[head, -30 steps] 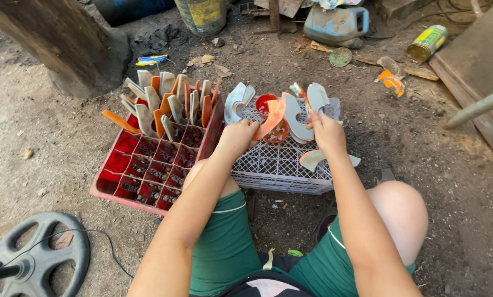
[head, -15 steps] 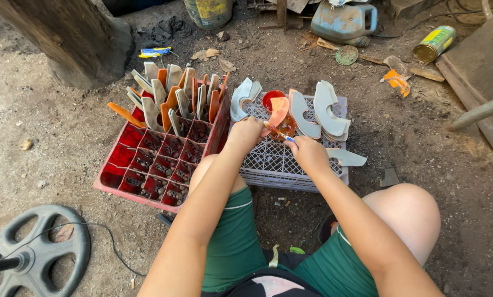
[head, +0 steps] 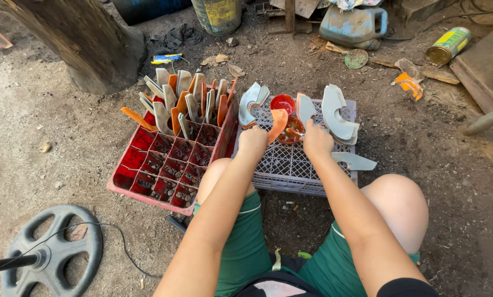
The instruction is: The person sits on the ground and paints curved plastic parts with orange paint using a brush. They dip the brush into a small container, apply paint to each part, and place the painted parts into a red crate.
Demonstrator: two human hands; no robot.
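Observation:
My left hand (head: 253, 141) grips a curved metal blade (head: 278, 123) coated in orange paint, held over an upturned grey plastic crate (head: 290, 168). My right hand (head: 317, 139) holds a small paintbrush (head: 296, 132) with its tip against the blade. A red bowl of orange paint (head: 283, 103) stands on the crate just beyond the blade. Unpainted grey curved blades lie on the crate to the left (head: 252, 102) and to the right (head: 335, 115); one more (head: 354, 161) lies at its right edge.
A red divided crate (head: 164, 159) on the left holds several painted and bare blades (head: 183, 102) stood upright. A tree trunk (head: 78, 41), a blue jerrycan (head: 353, 25), a tin can (head: 447, 47) and a weight plate (head: 51, 250) lie about on the dirt ground.
My right hand came in from the grey blades on the right and now meets the orange blade with the brush. My left hand stayed on the blade.

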